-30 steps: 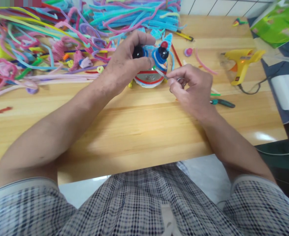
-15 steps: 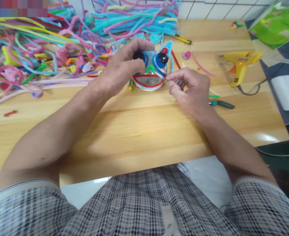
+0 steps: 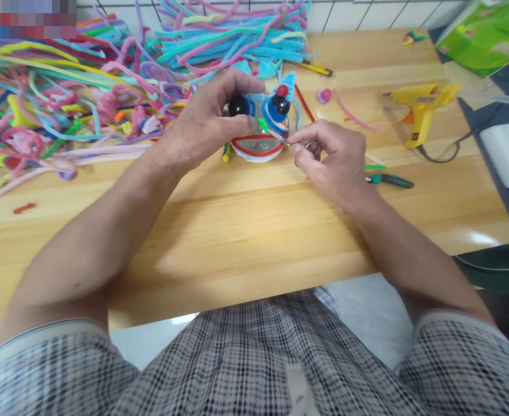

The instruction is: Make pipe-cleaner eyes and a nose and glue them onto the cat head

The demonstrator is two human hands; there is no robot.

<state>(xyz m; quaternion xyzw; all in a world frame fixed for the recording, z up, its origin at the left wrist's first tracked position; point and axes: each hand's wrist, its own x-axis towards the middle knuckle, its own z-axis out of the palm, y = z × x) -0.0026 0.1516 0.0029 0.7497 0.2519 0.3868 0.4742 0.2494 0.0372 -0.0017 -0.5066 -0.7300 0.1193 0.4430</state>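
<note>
A face-like craft (image 3: 260, 156) rests on the wooden table, with black ball eyes in blue rings, a green nose and a red-outlined mouth over a shiny middle. My left hand (image 3: 215, 112) curls round its left side, the thumb beside the left eye and the fingers reaching over the top. Between the closed fingers of my right hand (image 3: 334, 153) is a pair of small metal scissors (image 3: 281, 138). The thin tip points at the face between the nose and the right eye. Whether the tip touches the surface I cannot tell.
Pipe cleaners (image 3: 237, 40) of many colours heap along the back and left. A yellow glue gun (image 3: 423, 110) with a cord lies at right, near a dark-green-handled tool (image 3: 390, 181). A yellow cutter (image 3: 318, 68) lies behind the craft, and a red scrap (image 3: 23, 208) at left.
The view has shifted slightly. My left hand's thumb and fingers and the scissors' tip stay close to the craft, with little movement against it.
</note>
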